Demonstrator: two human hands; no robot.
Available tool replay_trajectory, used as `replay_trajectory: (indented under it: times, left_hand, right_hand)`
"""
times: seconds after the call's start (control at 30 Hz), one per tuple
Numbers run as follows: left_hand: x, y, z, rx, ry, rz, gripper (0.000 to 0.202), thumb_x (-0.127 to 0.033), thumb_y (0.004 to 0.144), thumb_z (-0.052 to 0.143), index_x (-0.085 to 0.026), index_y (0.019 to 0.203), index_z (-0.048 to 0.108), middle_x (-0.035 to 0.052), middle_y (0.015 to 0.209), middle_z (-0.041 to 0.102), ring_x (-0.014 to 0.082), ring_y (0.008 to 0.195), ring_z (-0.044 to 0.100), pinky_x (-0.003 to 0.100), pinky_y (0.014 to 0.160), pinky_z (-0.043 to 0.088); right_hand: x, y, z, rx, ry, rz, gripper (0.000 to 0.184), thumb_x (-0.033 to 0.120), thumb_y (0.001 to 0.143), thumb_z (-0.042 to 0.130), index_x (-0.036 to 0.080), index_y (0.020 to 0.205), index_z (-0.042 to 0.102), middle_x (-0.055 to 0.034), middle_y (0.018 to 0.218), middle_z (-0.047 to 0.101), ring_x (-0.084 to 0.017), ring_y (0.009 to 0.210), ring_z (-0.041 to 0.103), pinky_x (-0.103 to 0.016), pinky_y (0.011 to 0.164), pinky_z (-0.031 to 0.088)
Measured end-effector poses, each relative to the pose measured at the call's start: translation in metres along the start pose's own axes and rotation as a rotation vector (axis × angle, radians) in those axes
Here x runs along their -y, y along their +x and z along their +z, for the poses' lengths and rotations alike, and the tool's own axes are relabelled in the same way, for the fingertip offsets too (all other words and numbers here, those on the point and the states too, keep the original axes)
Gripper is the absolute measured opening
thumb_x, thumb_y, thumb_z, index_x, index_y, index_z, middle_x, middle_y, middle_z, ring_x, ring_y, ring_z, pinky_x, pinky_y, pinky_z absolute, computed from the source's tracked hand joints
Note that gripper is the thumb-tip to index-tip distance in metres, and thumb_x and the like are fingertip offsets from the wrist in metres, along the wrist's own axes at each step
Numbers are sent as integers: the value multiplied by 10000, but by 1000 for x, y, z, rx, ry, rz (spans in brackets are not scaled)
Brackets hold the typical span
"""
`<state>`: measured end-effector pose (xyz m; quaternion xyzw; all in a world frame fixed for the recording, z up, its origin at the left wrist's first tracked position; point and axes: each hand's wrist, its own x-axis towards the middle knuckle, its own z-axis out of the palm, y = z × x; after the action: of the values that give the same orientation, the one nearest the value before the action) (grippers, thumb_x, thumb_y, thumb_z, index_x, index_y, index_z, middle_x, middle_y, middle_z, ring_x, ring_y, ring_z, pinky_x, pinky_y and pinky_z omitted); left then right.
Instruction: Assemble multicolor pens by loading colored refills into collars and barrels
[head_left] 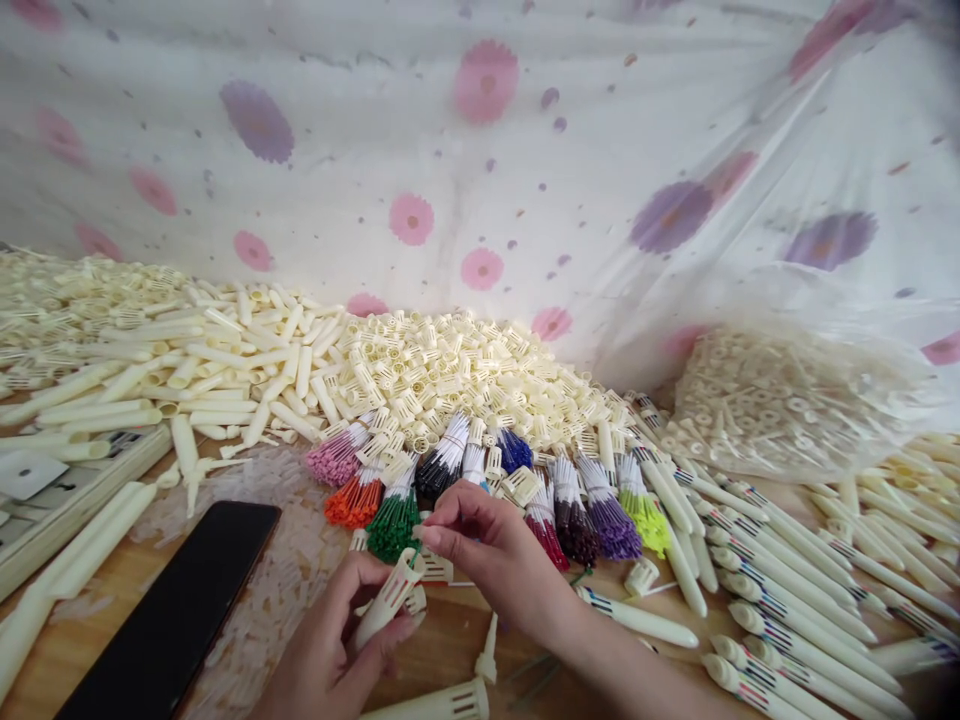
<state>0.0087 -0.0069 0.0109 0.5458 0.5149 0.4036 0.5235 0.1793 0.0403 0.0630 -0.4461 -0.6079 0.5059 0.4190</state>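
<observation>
My left hand point(330, 640) is closed around a cream slotted pen barrel part point(391, 598), its open end tilted up. Just above that opening, my right hand point(491, 555) pinches a thin green-tipped pen refill point(416, 548) between thumb and forefinger. The refill's lower end is at the barrel's mouth; how far in it sits I cannot tell. Behind the hands lie rubber-banded refill bundles: green point(394, 528), orange point(352, 502), pink point(332, 460), blue point(514, 450), purple point(616, 528) and yellow-green point(646, 518). A cream conical tip point(487, 655) lies below my right hand.
Slotted cream pieces point(465, 370) heap up at the back, with plain tubes point(217, 350) to the left. Filled multicolour pens point(802, 600) spread at right below a clear bag point(795, 400) of small parts. A black phone point(176, 605) lies at left beside clear plastic bits point(277, 570).
</observation>
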Motion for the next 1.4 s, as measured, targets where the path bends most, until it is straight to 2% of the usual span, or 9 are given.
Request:
replay_trajectory:
  times: [0.1, 0.2, 0.33, 0.53, 0.73, 0.9, 1.1, 1.27, 1.4]
  left_hand:
    - [2, 1, -3, -18, 85, 44, 178, -406, 768, 627, -239, 829, 615, 9, 735, 634, 190, 654, 582, 250, 566, 481]
    - [1, 3, -5, -11, 100, 61, 175, -406, 757, 632, -240, 810, 620, 12, 738, 637, 192, 649, 580, 262, 599, 487]
    - [-1, 2, -2, -22, 101, 53, 177, -411, 759, 625, -237, 792, 617, 15, 724, 626, 206, 694, 583, 251, 579, 482]
    - [1, 0, -5, 70, 84, 4, 155, -388, 777, 619, -245, 832, 594, 3, 753, 613, 188, 653, 573, 256, 566, 501]
    - [2, 1, -7, 77, 82, -8, 148, -367, 785, 620, -233, 843, 600, 12, 752, 624, 194, 669, 584, 255, 550, 496]
    - [0, 0, -4, 82, 9, -37, 164, -390, 783, 621, -243, 850, 598, 11, 770, 624, 196, 673, 586, 253, 522, 512]
    - [2, 1, -5, 142, 17, -54, 163, -399, 806, 599, -246, 852, 570, -14, 717, 577, 164, 604, 544, 253, 523, 522]
    - [7, 1, -8, 157, 60, -28, 174, -409, 829, 569, -247, 891, 554, -11, 727, 583, 170, 640, 556, 244, 532, 491]
    - [6, 1, -9, 161, 113, 12, 151, -385, 841, 558, -246, 898, 555, 5, 782, 606, 179, 680, 573, 249, 555, 491]
  right_hand:
    - [0, -4, 0, -14, -131, -55, 321, 450, 796, 618, 174, 654, 531, 9, 690, 500, -117, 645, 446, -239, 594, 373]
    - [1, -7, 1, -19, -283, -157, 248, 345, 842, 577, 178, 664, 529, 4, 696, 503, -124, 667, 458, -238, 605, 378]
    - [2, -8, 1, 11, -302, -193, 146, 258, 848, 563, 180, 725, 575, 1, 712, 520, -123, 676, 474, -227, 594, 391]
    - [5, -7, 1, 11, -251, -181, 219, 301, 826, 592, 181, 647, 555, 6, 679, 525, -115, 643, 467, -226, 576, 373]
    - [6, -8, 3, -7, -158, -65, 313, 389, 798, 619, 180, 606, 488, 35, 608, 465, -92, 555, 396, -212, 504, 313]
    - [1, -9, 7, -10, -183, -83, 402, 502, 809, 585, 184, 594, 469, 37, 603, 440, -96, 563, 387, -219, 517, 312]
    - [-3, -8, 7, 80, -199, -94, 422, 498, 820, 577, 171, 568, 489, 28, 610, 436, -104, 590, 408, -226, 542, 318]
    - [3, -6, -4, 202, -113, 10, 216, 301, 822, 620, 147, 671, 618, 14, 685, 511, -104, 658, 470, -220, 615, 366]
    - [10, -7, -12, 304, -101, 93, 129, 229, 824, 617, 129, 780, 686, -17, 762, 589, -115, 705, 531, -231, 661, 405]
